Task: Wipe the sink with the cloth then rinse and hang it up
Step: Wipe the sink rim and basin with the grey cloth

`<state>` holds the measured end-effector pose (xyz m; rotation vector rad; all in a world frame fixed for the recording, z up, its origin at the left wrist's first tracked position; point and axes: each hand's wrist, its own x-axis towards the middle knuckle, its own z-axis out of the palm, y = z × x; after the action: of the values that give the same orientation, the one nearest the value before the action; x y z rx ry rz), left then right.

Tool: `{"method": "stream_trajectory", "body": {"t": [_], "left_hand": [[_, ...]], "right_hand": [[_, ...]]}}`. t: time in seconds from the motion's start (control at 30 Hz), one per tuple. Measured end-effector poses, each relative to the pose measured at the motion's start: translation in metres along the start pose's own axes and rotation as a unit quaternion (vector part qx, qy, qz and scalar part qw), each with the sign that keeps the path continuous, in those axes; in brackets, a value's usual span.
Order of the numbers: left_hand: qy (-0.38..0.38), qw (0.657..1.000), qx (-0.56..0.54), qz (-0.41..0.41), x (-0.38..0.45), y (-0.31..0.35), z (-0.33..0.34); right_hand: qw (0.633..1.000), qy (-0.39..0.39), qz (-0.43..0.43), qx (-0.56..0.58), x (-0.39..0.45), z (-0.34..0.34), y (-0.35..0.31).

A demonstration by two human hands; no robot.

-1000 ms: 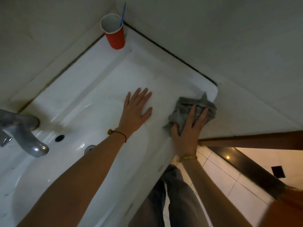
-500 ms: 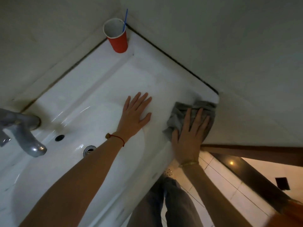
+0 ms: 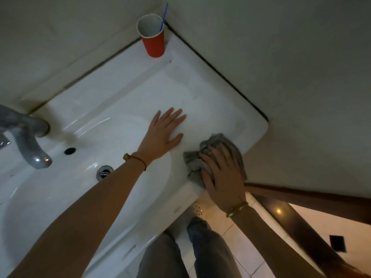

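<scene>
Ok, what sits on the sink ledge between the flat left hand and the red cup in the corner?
Nothing: the head view shows only bare white sink ledge from the left hand up to the red cup. The cloth lies off to the side under the right hand.

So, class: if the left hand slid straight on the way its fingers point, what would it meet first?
Probably the sink's raised far rim, then the wall; the left hand points right of the red cup.

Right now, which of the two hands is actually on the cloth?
The right hand, the one with the gold bangle, presses the grey cloth at the sink's front right corner. The left hand, with the red string, lies flat on bare ledge.
</scene>
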<state>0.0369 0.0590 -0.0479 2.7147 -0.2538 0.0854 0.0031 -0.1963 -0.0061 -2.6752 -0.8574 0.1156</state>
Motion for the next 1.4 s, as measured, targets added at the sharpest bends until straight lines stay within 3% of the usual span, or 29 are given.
{"method": "stream_trajectory", "body": {"t": [0.07, 0.13, 0.23, 0.33, 0.5, 0.6, 0.73, 0.87, 1.0, 1.13, 1.23, 1.3, 1.4], "left_hand": [[-0.006, 1.0, 0.002, 0.001, 0.0, 0.001, -0.002], [-0.005, 1.0, 0.003, -0.001, -0.002, 0.002, -0.003], [0.011, 1.0, 0.001, -0.004, -0.016, 0.002, -0.002], [0.005, 1.0, 0.001, 0.016, -0.03, -0.002, -0.005], [-0.024, 0.998, -0.022, 0.057, -0.056, -0.012, -0.011], [-0.038, 0.995, -0.046, 0.074, -0.085, -0.017, -0.023], [-0.063, 0.992, -0.11, 0.017, -0.149, -0.007, -0.041], [-0.143, 0.973, -0.182, -0.025, -0.232, 0.013, -0.051], [-0.186, 0.955, -0.229, -0.034, -0.28, 0.016, -0.05], [-0.168, 0.952, -0.25, -0.043, -0.296, 0.014, -0.046], [-0.156, 0.947, -0.274, -0.055, -0.299, 0.016, -0.046], [-0.154, 0.944, -0.286, -0.063, -0.299, 0.017, -0.047], [-0.15, 0.942, -0.294, -0.068, -0.298, 0.021, -0.047]], "right_hand": [[0.997, -0.038, -0.066, -0.001, -0.002, -0.003, 0.014], [0.996, -0.035, -0.078, -0.017, 0.008, -0.009, 0.034], [1.0, 0.012, 0.021, -0.009, 0.02, -0.014, 0.037], [0.994, 0.041, 0.096, 0.025, -0.001, 0.0, -0.018], [0.997, 0.011, 0.009, 0.069, -0.067, 0.033, -0.118], [0.999, -0.017, -0.031, 0.029, -0.068, 0.031, -0.114], [0.998, 0.04, 0.054, 0.016, -0.05, 0.021, -0.093], [0.986, 0.088, 0.141, 0.013, -0.049, 0.027, -0.114], [0.996, 0.052, 0.063, 0.033, -0.082, 0.04, -0.156], [1.0, -0.002, -0.017, -0.008, -0.075, 0.025, -0.126], [0.998, 0.043, 0.048, -0.013, -0.048, 0.018, -0.098], [0.99, 0.072, 0.119, -0.009, -0.047, 0.027, -0.114], [0.996, 0.036, 0.078, 0.01, -0.076, 0.043, -0.167]]}}
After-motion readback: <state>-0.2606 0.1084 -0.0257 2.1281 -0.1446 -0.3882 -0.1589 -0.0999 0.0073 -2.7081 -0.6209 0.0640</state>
